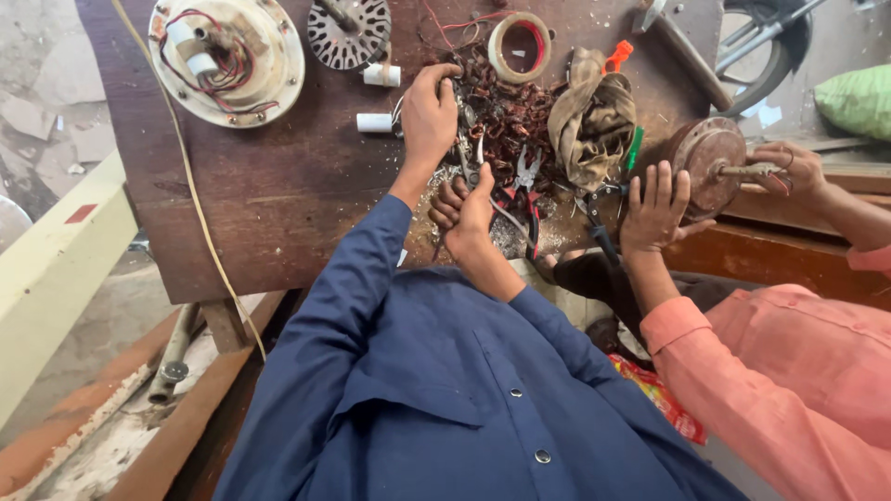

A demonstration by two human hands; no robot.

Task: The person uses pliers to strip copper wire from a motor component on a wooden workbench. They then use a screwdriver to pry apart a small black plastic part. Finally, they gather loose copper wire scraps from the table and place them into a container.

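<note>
A tangle of copper wire [506, 111] on the wooden table [278, 186] is pressed by the left hand [429, 116], fingers curled onto it. The right hand [467, 209] is fisted below; what it holds cannot be told. The wire is judged light, springy and prickly, best pinched at loose strands.

a repair workshop: a worn wooden surface [278, 186] with motor parts [348, 32] at the top, copper wire scraps [506, 111], pliers [529, 176].

Worn matt wooden table [278, 186]; tangled coppery wire [506, 111], probably metal; rough crumpled cloth rag [589, 121]
</note>
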